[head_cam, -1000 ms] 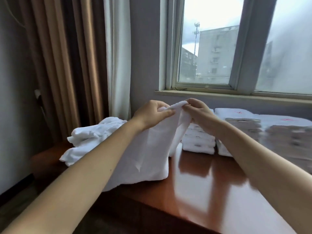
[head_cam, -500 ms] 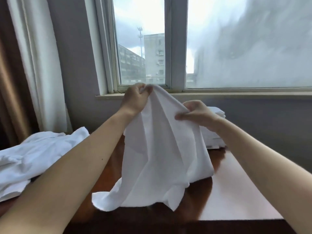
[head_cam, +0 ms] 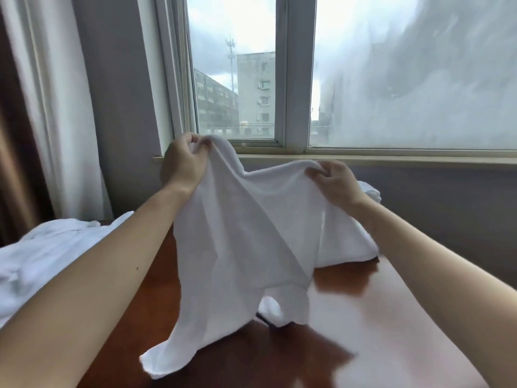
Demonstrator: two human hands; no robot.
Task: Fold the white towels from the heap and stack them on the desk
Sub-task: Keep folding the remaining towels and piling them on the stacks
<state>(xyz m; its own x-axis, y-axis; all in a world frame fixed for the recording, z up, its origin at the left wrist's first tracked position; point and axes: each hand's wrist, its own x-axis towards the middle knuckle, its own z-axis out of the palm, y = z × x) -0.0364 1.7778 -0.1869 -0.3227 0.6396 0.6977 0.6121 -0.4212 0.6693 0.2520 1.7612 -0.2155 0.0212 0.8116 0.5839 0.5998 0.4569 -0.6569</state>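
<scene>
Above the middle of the worktop [head_cam: 377,331], one white towel [head_cam: 246,242] is held up by its top edge. One end of that edge is pinched by the left hand [head_cam: 183,163], fingers curled round the cloth, at the higher point. A second point along the same edge is pinched by the right hand [head_cam: 335,183], slightly lower and well apart from the left. The edge between them sags in a shallow dip, so the cloth is not drawn taut. The body of the towel hangs creased, and its lower corners are draped onto the worktop toward the near edge.

Judgement: the towel is gripped by the top edge so that its own weight opens it out and the corners can be found before a first fold. The step in hand is taken to be spreading, not folding.

The heap [head_cam: 47,247] of unfolded white towels lies at the left edge of the worktop, beside the left forearm. Part of a folded stack [head_cam: 370,191] is seen toward the far right corner, behind the right wrist, mostly hidden by the held towel.
</scene>
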